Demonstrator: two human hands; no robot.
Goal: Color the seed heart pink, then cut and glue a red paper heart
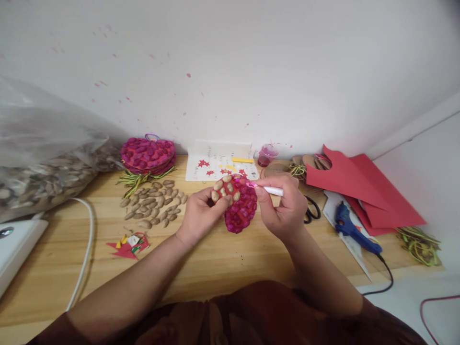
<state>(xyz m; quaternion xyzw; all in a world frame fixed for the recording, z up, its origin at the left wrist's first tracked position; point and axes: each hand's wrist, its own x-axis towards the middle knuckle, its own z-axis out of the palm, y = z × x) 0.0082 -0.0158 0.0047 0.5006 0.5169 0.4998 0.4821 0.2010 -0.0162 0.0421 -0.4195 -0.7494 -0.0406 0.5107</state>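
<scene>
My left hand [201, 211] grips the left edge of a heart-shaped piece [240, 206] covered in nut shells. Most of its shells are painted magenta, while a few at the top left are bare tan. My right hand [283, 208] pinches a white-handled brush [271, 190] whose pink tip touches the upper part of the piece. Both hands hold the piece just above the wooden table [215, 258].
Loose tan shells [154, 203] lie to the left, behind them a stack of painted magenta pieces [148, 155]. A clear bag of shells [43, 172], a paint cup [266, 154], star sheet [219, 167], red paper [362, 187], scissors [312, 211] and blue glue gun [354, 230] surround the work.
</scene>
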